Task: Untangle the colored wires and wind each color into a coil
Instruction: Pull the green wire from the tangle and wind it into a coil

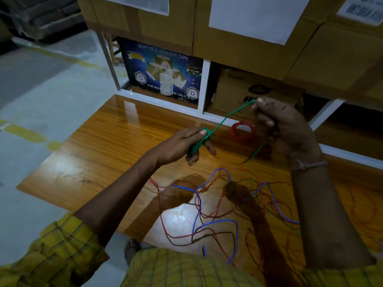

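- The blue box [163, 73] behind the counter [99, 146] read "SELF ADHESIVE TAPE".
- The green wire [228, 116] ran taut, rising from lower left to upper right.
- The left hand [186, 145] gripped its wound end; the right hand [284, 129] pinched the far end.
- A red coil [242, 130] lay between the hands; loose tangled wires [217, 204] lay nearer the person.

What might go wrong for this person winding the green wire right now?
The thin green wire runs from the windings on the left hand up to the right hand, then trails down into the loose tangle of blue, red and dark wires on the glossy wooden table. Pulling may tighten a snag there. It may also drag strands toward the finished red wire coil. The windings could slip off the fingers.
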A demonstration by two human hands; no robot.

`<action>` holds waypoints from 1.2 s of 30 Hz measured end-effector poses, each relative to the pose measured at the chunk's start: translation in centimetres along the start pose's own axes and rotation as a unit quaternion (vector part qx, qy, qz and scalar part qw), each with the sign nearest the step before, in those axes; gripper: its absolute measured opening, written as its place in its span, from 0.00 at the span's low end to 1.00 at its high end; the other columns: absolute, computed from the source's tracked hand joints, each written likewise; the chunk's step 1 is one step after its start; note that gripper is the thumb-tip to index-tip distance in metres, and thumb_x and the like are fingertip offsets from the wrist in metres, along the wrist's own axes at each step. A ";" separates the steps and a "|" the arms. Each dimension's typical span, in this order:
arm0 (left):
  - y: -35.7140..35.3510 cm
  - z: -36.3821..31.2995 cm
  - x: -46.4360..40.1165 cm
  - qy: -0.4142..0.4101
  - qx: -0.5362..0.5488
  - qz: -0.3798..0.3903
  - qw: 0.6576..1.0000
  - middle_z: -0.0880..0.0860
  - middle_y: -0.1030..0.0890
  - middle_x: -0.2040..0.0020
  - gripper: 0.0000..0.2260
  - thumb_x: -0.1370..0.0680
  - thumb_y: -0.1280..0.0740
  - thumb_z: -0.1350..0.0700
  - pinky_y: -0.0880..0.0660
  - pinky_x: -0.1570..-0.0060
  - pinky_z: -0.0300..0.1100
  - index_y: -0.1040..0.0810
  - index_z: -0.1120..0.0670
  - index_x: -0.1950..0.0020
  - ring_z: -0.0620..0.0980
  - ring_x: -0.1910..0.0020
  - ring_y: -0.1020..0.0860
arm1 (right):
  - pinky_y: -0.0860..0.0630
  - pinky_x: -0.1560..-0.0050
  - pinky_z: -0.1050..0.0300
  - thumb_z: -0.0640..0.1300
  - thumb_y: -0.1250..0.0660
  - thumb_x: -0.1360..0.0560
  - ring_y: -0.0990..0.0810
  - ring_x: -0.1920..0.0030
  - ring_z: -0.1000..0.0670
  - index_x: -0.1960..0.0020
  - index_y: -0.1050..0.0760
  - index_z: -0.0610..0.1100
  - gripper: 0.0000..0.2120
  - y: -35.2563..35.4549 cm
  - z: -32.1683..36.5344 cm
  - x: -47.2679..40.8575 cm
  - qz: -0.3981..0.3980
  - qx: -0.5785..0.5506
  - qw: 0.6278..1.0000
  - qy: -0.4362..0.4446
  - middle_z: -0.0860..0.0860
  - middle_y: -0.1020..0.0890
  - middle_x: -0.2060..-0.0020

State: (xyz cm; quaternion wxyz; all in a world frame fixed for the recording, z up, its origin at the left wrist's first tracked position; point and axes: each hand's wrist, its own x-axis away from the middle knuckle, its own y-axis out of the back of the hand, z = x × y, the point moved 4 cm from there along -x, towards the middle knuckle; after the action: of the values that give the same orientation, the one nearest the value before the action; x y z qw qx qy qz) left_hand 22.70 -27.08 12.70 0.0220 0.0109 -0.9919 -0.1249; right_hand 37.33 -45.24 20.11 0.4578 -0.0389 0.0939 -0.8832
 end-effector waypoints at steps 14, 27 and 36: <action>-1.2 -2.9 -0.2 -0.059 0.310 0.064 0.947 0.72 0.21 0.50 0.24 0.11 0.52 0.54 0.26 0.68 0.40 0.31 0.71 0.28 0.51 0.72 0.24 | 0.30 0.69 0.57 0.53 0.31 0.26 0.24 0.64 0.54 0.52 0.18 0.52 0.07 -1.9 -11.0 -2.6 -0.113 0.233 0.964 -0.057 0.50 0.17 0.61; 0.9 -0.6 -0.7 -0.019 -0.085 -0.140 0.986 0.55 0.16 0.38 0.19 0.11 0.48 0.46 0.18 0.44 0.57 0.31 0.55 0.26 0.52 0.51 0.13 | 0.33 0.79 0.61 0.49 0.35 0.15 0.30 0.80 0.51 0.45 0.21 0.46 0.08 -7.8 -6.5 6.3 0.208 0.340 0.902 -0.165 0.48 0.20 0.71; -1.6 -0.3 1.3 0.003 0.032 -0.001 0.999 0.59 0.15 0.39 0.17 0.10 0.48 0.53 0.26 0.62 0.53 0.29 0.63 0.29 0.61 0.67 0.21 | 0.49 0.80 0.61 0.48 0.39 0.15 0.43 0.83 0.56 0.50 0.24 0.38 0.14 -1.3 1.2 1.9 0.015 0.130 0.991 0.017 0.48 0.32 0.74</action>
State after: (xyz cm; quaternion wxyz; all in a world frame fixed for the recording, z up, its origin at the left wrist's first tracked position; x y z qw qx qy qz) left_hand 21.40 -28.78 12.69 0.0244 0.0134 -0.9952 -0.0936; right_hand 35.36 -46.17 21.57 0.4709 0.0373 -0.0138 -0.8813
